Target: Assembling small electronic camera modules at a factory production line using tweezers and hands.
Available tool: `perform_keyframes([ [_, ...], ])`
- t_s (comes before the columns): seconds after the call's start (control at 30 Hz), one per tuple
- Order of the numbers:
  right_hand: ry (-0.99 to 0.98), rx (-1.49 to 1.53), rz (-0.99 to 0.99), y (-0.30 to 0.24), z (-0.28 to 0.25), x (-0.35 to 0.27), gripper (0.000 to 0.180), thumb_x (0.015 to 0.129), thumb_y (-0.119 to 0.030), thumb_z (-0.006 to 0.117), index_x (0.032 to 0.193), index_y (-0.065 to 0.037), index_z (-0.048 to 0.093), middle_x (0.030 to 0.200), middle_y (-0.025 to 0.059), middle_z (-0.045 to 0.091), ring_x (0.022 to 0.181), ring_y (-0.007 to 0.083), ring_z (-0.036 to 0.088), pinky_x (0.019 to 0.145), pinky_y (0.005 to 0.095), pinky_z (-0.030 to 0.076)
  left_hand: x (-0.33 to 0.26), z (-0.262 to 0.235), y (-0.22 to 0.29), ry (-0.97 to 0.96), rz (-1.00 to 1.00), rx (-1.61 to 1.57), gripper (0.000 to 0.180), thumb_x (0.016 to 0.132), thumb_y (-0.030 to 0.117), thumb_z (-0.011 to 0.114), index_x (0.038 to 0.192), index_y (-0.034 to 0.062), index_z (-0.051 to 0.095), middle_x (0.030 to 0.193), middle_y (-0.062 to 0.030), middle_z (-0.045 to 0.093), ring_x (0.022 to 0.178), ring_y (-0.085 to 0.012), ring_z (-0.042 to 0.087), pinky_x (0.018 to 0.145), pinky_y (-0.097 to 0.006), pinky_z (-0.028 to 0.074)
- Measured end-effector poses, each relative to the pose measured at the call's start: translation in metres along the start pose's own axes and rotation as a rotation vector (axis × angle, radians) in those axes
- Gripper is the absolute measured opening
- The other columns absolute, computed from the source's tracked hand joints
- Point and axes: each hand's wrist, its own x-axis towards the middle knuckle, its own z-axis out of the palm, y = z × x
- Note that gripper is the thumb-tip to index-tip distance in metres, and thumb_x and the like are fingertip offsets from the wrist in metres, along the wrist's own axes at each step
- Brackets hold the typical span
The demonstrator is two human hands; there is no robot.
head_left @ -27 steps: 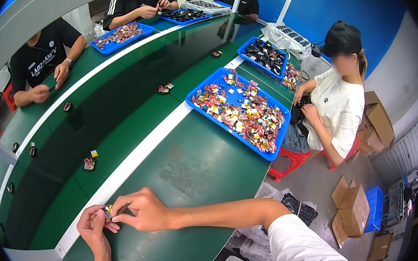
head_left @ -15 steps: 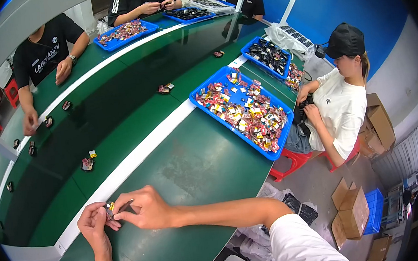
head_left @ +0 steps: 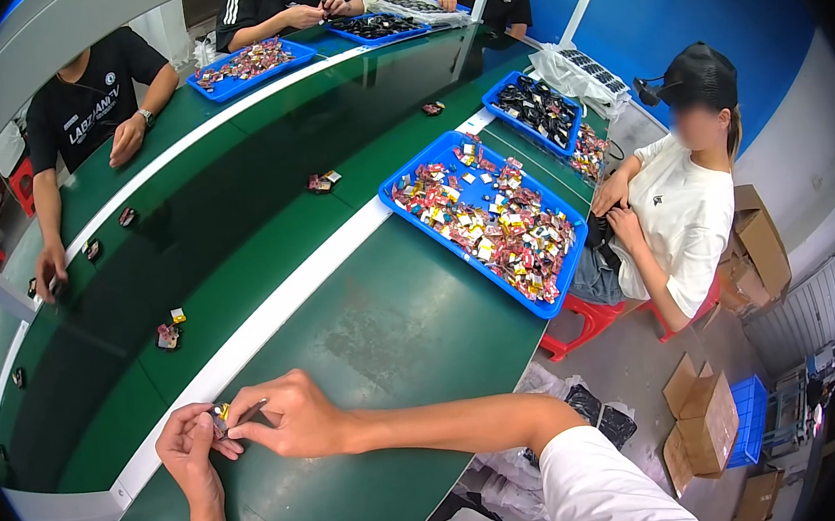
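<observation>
A small yellow-and-dark part (head_left: 219,416) is being pinched between the closed fingertips of the left hand (head_left: 190,450) and right hand (head_left: 287,420) just above the green bench (head_left: 384,334) (assembly apparently under way), so steady alignment is being called for next

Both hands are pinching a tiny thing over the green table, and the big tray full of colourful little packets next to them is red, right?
Not quite. The head view shows the big plastic tray full of small colourful packets is blue, not red. The rest holds: the left hand and right hand both pinch a tiny dark and yellow piece over the green table.
</observation>
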Motion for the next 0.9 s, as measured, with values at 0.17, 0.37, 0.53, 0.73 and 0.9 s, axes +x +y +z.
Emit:
perform_keyframes([
  [0.17,-0.002,-0.009,-0.002,0.000,-0.002,-0.001,0.013,0.078,0.000,0.079,0.090,-0.004,0.075,0.075,0.0059,0.073,0.044,0.0087,0.042,0.043,0.0270,0.035,0.000,0.002,-0.001,-0.003,-0.001,-0.005,0.017,0.098,0.007,0.060,0.104,-0.0083,0.065,0.076,-0.0127,0.069,0.050,-0.0152,0.062,0.044,-0.024,0.049],
  [0.37,0.006,-0.004,0.007,0.001,-0.003,0.000,0.013,0.078,0.000,0.079,0.089,-0.004,0.075,0.074,0.0056,0.073,0.044,0.0087,0.043,0.044,0.0272,0.035,0.002,0.004,-0.001,0.000,-0.011,-0.008,0.017,0.098,0.007,0.060,0.105,-0.0083,0.065,0.076,-0.0125,0.069,0.050,-0.0153,0.062,0.044,-0.024,0.049],
  [0.53,-0.003,-0.022,0.018,-0.007,0.000,0.006,0.012,0.080,-0.004,0.082,0.090,-0.006,0.077,0.075,0.0043,0.073,0.043,0.0074,0.043,0.044,0.0254,0.036,0.000,-0.005,0.007,-0.020,-0.018,-0.003,0.021,0.099,0.012,0.061,0.106,-0.0076,0.066,0.077,-0.0122,0.069,0.053,-0.0168,0.064,0.048,-0.026,0.051],
  [0.73,-0.043,-0.168,0.093,-0.008,-0.008,0.002,0.013,0.077,-0.004,0.086,0.088,-0.005,0.079,0.070,0.0007,0.072,0.046,0.0016,0.044,0.044,0.0219,0.034,0.002,0.002,0.004,-0.059,-0.132,-0.113,0.025,0.099,0.015,0.066,0.109,-0.0081,0.067,0.084,-0.0132,0.071,0.061,-0.0188,0.069,0.052,-0.028,0.055],
  [0.9,-0.046,-0.191,0.110,-0.010,-0.002,0.001,0.013,0.077,0.000,0.084,0.086,-0.004,0.077,0.069,-0.0009,0.071,0.044,0.0006,0.039,0.043,0.0209,0.027,-0.002,-0.003,0.007,-0.079,-0.117,-0.202,0.018,0.096,0.005,0.068,0.109,-0.0091,0.067,0.082,-0.0147,0.071,0.059,-0.0176,0.069,0.049,-0.026,0.056],
])
